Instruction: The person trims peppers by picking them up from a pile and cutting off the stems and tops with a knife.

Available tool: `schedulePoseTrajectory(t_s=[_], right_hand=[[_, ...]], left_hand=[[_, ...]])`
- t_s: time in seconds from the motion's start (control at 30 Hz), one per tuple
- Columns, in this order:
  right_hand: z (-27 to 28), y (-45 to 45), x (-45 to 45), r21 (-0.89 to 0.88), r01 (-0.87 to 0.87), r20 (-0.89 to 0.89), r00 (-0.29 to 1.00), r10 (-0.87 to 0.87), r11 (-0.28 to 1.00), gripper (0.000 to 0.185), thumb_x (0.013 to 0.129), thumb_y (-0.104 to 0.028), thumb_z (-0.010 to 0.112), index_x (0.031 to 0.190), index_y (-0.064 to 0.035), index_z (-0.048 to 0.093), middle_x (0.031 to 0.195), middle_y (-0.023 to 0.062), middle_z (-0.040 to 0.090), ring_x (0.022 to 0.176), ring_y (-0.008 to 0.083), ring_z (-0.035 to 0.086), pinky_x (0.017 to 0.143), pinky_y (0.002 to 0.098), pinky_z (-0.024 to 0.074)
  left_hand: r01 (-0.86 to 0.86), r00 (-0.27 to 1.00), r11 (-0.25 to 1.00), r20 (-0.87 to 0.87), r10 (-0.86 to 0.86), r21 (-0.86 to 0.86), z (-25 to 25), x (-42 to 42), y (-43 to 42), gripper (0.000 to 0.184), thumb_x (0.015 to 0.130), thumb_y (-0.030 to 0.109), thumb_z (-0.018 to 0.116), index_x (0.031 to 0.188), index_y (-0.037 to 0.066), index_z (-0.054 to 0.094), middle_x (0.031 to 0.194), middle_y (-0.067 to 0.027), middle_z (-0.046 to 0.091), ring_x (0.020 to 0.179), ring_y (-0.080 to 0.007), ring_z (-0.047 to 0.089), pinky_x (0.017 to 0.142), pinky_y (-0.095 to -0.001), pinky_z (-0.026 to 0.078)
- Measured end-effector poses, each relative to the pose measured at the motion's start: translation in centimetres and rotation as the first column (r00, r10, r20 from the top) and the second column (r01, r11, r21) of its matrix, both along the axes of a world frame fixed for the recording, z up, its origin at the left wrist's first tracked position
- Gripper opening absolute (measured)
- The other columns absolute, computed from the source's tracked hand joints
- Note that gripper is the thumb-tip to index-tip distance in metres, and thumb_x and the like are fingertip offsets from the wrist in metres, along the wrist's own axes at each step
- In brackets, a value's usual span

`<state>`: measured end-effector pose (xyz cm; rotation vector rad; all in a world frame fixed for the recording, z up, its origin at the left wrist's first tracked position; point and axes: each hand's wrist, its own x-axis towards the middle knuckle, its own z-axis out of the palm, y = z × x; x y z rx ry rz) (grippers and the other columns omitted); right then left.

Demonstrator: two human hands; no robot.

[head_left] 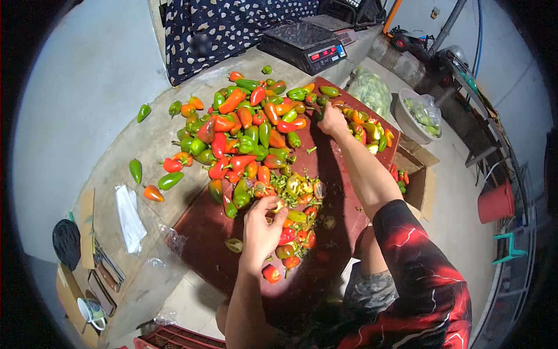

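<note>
- Head view: left grip (pixel 261 232) closed on what looks like a pale pepper piece (pixel 279 206), above the red tabletop (pixel 215 250); right grip (pixel 333 122) among peppers (pixel 219 145), hold unclear.
- Peppers likely light, firm, slick, bruisable; grasp around the shoulders.

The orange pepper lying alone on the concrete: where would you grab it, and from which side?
Probably across its middle, thumb and fingers on opposite long sides, coming down from above and the near side. The orange pepper lies flat on the concrete counter, its body longer than wide, with bare concrete before it. A green pepper sits close on its right, leaving less finger room there.
</note>
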<state>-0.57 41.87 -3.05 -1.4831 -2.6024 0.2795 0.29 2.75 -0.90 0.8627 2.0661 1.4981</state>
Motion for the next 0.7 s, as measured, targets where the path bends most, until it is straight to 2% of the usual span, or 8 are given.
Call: schedulePoseTrajectory(t_s=[0.13,0.2,0.27,0.5,0.57,0.6,0.67,0.7], right_hand=[[2.5,-3.9,3.5,-0.03,-0.066,-0.301,0.952,0.055,0.997,0.054,0.077,-0.014,0.076,0.125,-0.0043,0.054,0.108,0.0217,0.069,0.104,0.036,0.067,0.089,0.0452,0.0542],[4.8,-8.4,5.5,-0.486,-0.372,-0.759,0.628,-0.171,0.79,0.049,0.075,-0.005,0.076,0.12,-0.0031,0.055,0.101,0.014,0.069,0.095,0.0242,0.069,0.081,0.0385,0.0556],[4.1,-11.2,6.6,-0.407,-0.598,-0.808,0.588,0.033,0.69,0.05,0.073,0.0,0.078,0.118,-0.0021,0.055,0.095,0.0064,0.067,0.088,0.0148,0.066,0.077,0.0307,0.0539],[7.4,-23.8,8.2,-0.378,-0.803,-0.803,0.532,0.27,0.46,0.054,0.072,-0.011,0.084,0.119,-0.0004,0.06,0.088,0.0009,0.06,0.074,0.0078,0.058,0.068,0.0264,0.0487],[7.1,-22.4,8.4,-0.186,-0.757,-0.69,0.554,0.465,0.626,0.042,0.069,-0.016,0.084,0.104,-0.0017,0.065,0.075,0.0035,0.061,0.068,0.012,0.059,0.066,0.0296,0.0499],[7.0,-21.6,8.6,-0.246,-0.672,-0.547,0.691,0.472,0.699,0.03,0.071,-0.018,0.081,0.092,-0.0023,0.066,0.066,0.0097,0.062,0.061,0.0227,0.063,0.062,0.0347,0.0518],[5.8,-21.3,9.1,-0.049,-0.618,-0.496,0.697,0.518,0.785,0.023,0.074,-0.021,0.076,0.084,-0.003,0.066,0.064,0.016,0.063,0.061,0.0344,0.066,0.06,0.0426,0.0533],[5.7,-21.6,9.4,0.016,-0.632,-0.437,0.693,0.574,0.775,0.022,0.075,-0.023,0.075,0.081,-0.0037,0.065,0.066,0.018,0.064,0.063,0.0372,0.066,0.061,0.0454,0.0536]], left_hand=[[-0.015,1.0,0.999,0.027,0.014,0.052,-0.3,-0.2,0.1,0.031,0.086,0.014,0.071,0.112,-0.002,0.065,0.101,-0.0196,0.07,0.092,-0.0294,0.068,0.082,-0.0385,0.053],[-0.027,0.999,0.998,0.047,0.025,0.05,-0.7,-0.3,0.3,0.032,0.086,0.016,0.071,0.112,-0.003,0.065,0.103,-0.0193,0.07,0.091,-0.0286,0.068,0.081,-0.038,0.053],[-0.048,0.988,0.998,0.147,0.042,0.04,0.1,0.2,0.6,0.036,0.088,0.018,0.071,0.117,-0.003,0.063,0.103,-0.0177,0.07,0.091,-0.0252,0.067,0.084,-0.036,0.052],[-0.169,0.769,0.936,0.635,-0.07,0.308,1.5,-0.6,-0.3,0.04,0.098,0.025,0.063,0.129,0.001,0.056,0.102,-0.0073,0.065,0.092,-0.0174,0.063,0.085,-0.0321,0.05],[-0.13,0.912,0.971,0.407,0.039,0.199,0.3,-1.4,-0.7,0.037,0.097,0.024,0.064,0.125,0.001,0.056,0.1,-0.0094,0.066,0.09,-0.0189,0.063,0.082,-0.035,0.051],[-0.131,0.911,0.972,0.411,0.04,0.196,-0.3,-1.4,-0.6,0.037,0.097,0.024,0.064,0.125,0.001,0.056,0.1,-0.0094,0.066,0.09,-0.0189,0.063,0.082,-0.035,0.051],[-0.157,0.981,0.917,-0.05,0.188,0.368,-0.9,-1.7,0.3,0.036,0.094,0.023,0.067,0.12,0.0,0.057,0.099,-0.0137,0.067,0.088,-0.0244,0.065,0.08,-0.0387,0.05],[-0.152,0.978,0.919,-0.077,0.192,0.363,-0.4,-1.5,0.3,0.037,0.093,0.021,0.067,0.12,-0.001,0.055,0.099,-0.0187,0.065,0.089,-0.0337,0.065,0.082,-0.0413,0.05]])
